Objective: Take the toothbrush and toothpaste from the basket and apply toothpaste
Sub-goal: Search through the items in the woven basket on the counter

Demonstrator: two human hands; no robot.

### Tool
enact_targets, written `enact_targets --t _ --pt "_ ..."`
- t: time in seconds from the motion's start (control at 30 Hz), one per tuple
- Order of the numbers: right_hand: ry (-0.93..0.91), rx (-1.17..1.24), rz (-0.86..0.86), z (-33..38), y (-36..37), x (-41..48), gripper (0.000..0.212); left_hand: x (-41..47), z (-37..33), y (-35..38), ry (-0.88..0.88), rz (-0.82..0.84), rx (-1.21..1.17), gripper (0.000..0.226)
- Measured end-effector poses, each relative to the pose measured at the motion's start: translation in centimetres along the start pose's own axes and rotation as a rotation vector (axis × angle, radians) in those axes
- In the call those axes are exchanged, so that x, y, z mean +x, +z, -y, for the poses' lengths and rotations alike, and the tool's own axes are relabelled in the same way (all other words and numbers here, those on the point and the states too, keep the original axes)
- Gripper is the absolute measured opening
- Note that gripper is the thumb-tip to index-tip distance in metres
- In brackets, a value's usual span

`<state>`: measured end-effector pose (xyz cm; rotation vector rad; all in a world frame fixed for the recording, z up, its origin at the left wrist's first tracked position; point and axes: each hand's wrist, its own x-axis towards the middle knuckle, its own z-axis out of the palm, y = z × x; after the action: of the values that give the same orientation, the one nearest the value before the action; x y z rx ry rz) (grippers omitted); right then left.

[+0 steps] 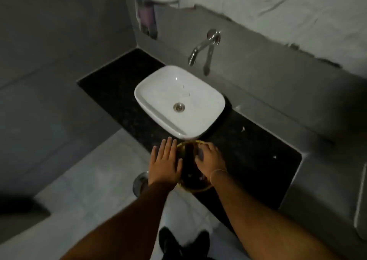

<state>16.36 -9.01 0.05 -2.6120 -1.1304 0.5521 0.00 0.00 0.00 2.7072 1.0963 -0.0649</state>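
A round yellow-rimmed basket point(193, 188) sits at the front edge of a black counter point(258, 150), just in front of the white basin point(158, 93), its dark interior too dim to show a toothbrush or toothpaste. The person's right hand point(210, 159) reaches into the basket from its right side, fingers curled downward over the contents; whether that grip has closed on anything cannot be told. A thin bracelet point(217, 171) circles the right wrist. The left hand point(165, 163) lies flat against the basket's left side, fingers spread and straight, its grip apart and holding nothing. Beyond the basket, the basin stands on the counter with a metal drain point(179, 107) at its centre, and a chrome wall tap point(200, 48) juts out above the basin's far edge. Below the basket, at the frame's bottom, the person's dark shoes point(183, 244) stand on a pale tiled floor point(89, 190).
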Motion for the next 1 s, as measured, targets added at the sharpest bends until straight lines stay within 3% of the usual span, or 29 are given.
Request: enact_targets --t 0.07,0.13,0.43,0.57,0.7,0.8,0.87,0.93,1.0 --pt "0.140 0.016 0.059 -0.4 2.2 0.0 0.058 -1.2 0.6 1.9 -0.017 0.076 -0.002 0.076" --pt "0.278 0.101 0.072 -0.9 4.3 0.0 0.054 -2.8 1.3 4.7 -0.023 0.051 -0.002 0.077" --pt "0.433 0.284 0.002 -1.1 7.3 0.0 0.070 -3.6 3.1 6.4 -0.039 0.081 -0.015 0.075" --pt "0.367 0.471 -0.133 -0.5 5.6 -1.7 0.051 -1.1 1.6 3.6 -0.100 0.045 -0.165 0.073" --pt "0.114 0.530 -0.205 -1.1 4.2 -3.5 0.044 2.2 -0.8 -0.2 -0.236 -0.080 -0.461 0.074" --pt "-0.068 0.465 -0.294 -1.5 3.1 -4.2 0.043 4.2 -2.3 -2.4 -0.376 -0.027 -0.787 0.077" --pt "-0.151 0.451 -0.330 -1.6 2.5 -4.5 0.043 5.1 -2.7 -3.3 -0.438 0.030 -0.995 0.057" --pt "-0.175 0.432 -0.347 -1.5 2.1 -4.7 0.045 5.8 -2.5 -3.7 -0.423 0.041 -1.023 0.039" --pt "-0.168 0.423 -0.333 -1.4 1.8 -5.0 0.046 6.1 -2.2 -3.8 -0.437 0.056 -1.035 0.045"
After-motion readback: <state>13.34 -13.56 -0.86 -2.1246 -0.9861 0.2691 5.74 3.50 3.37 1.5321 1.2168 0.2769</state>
